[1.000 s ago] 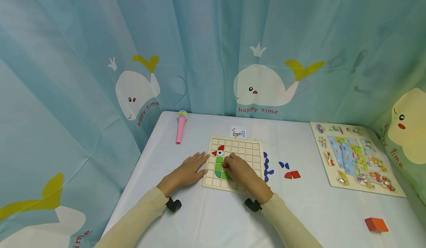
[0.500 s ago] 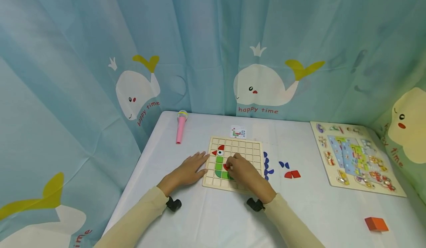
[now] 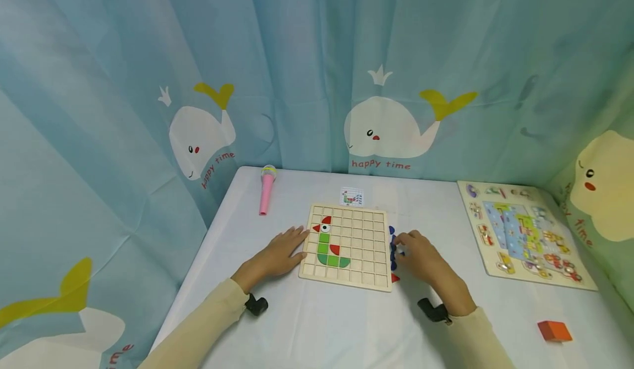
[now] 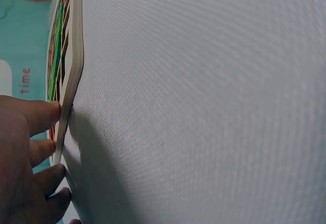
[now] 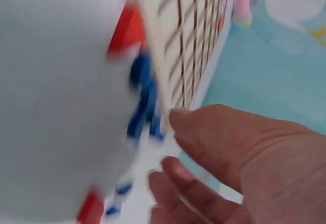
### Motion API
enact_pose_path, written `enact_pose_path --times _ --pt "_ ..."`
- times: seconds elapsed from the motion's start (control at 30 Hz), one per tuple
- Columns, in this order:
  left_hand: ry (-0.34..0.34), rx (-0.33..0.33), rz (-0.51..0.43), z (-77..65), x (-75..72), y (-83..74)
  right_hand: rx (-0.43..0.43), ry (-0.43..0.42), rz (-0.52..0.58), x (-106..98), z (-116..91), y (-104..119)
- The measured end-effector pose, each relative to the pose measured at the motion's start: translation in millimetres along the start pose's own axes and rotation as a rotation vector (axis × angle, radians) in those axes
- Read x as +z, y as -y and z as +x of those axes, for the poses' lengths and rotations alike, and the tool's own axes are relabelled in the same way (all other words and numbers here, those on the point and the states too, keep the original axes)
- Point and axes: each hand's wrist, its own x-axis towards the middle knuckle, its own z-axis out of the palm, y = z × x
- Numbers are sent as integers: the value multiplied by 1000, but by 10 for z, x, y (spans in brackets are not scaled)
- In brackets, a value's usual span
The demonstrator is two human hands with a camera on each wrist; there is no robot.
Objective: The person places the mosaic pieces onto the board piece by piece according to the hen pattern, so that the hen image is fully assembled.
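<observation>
A wooden grid board (image 3: 364,248) lies on the white table, with a bird figure of red, green and white pieces in its left cells. A red quarter-round piece (image 3: 334,250) sits in a cell above the green row. My left hand (image 3: 279,252) rests by the board's left edge, fingers spread and fingertips touching it. Beyond the right edge, my right hand (image 3: 418,254) hovers at several blue leaf-shaped pieces (image 5: 144,96), thumb and fingers apart, nothing visibly held. A red triangle (image 3: 394,277) lies by that edge. The right hand partly covers the blue pieces in the head view.
A small picture card (image 3: 352,196) of a bird lies behind the board. To the left is a pink toy microphone (image 3: 266,193). At the right are a peg puzzle board (image 3: 495,264) and an orange block (image 3: 555,331). A whale-print curtain (image 3: 297,82) hangs behind.
My right hand has let go of the red quarter-round piece, which now sits in the grid, and has moved right to the blue pieces. The left hand has stayed at the board's edge.
</observation>
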Motion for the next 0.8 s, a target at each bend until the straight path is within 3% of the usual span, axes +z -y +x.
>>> enact_pose_path --times 0.2,0.33,0.53,0.8 --pt "3 1 6 7 11 13 128 13 -22 -224 -201 -411" --pt "-1 3 2 8 15 13 91 24 -32 -259 -280 -618" --pt "-5 10 -3 -4 18 14 89 47 21 -233 -321 -709" --pt "-7 9 9 6 24 23 112 -27 44 -131 -305 -765"
